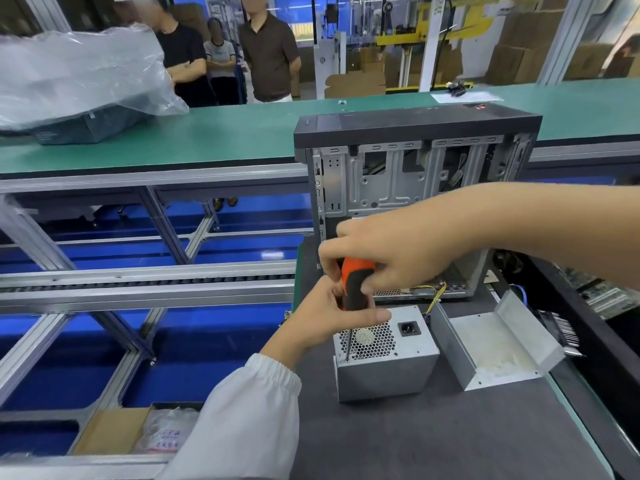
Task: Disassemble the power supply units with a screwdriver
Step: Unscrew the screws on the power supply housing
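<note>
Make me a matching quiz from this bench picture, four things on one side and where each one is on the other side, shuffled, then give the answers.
Things
1. screwdriver
2. power supply unit
3. loose metal cover
4. computer case

Places
A. standing upright at the back of the dark mat
B. lying on the mat to the right of the fan grille box
C. held by both hands, tip down on the grille face
D. on the mat under the screwdriver tip

Pairs: 1-C, 2-D, 3-B, 4-A
</note>
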`<control>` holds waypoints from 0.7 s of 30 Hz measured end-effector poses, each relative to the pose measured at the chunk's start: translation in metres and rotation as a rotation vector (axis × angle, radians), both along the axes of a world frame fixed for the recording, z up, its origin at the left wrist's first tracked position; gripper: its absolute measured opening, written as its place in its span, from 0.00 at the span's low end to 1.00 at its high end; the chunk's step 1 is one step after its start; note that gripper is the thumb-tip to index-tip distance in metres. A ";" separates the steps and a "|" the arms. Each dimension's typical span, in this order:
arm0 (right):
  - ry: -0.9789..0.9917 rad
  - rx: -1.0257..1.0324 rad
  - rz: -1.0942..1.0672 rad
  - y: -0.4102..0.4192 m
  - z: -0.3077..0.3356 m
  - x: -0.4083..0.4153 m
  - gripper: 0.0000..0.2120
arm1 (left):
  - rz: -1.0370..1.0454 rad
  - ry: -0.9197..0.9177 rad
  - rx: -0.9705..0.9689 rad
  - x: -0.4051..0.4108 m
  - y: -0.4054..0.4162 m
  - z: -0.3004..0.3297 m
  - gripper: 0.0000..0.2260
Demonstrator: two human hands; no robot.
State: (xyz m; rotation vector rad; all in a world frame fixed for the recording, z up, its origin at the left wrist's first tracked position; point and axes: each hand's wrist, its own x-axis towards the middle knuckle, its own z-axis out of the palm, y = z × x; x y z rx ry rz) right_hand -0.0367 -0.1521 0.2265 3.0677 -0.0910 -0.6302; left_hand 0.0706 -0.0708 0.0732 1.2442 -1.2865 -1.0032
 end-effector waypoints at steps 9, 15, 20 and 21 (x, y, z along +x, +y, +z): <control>-0.217 -0.296 -0.029 0.013 -0.019 0.003 0.24 | -0.055 -0.017 0.035 0.005 0.004 -0.002 0.05; -0.029 0.036 0.027 -0.002 -0.002 -0.001 0.15 | -0.025 0.091 -0.030 0.022 0.010 -0.009 0.16; -0.183 -0.297 -0.082 0.005 -0.017 0.005 0.22 | 0.042 -0.060 -0.082 0.018 0.005 -0.002 0.17; -0.219 -0.410 -0.037 0.006 -0.022 0.006 0.20 | 0.044 -0.096 -0.097 0.015 0.004 0.000 0.15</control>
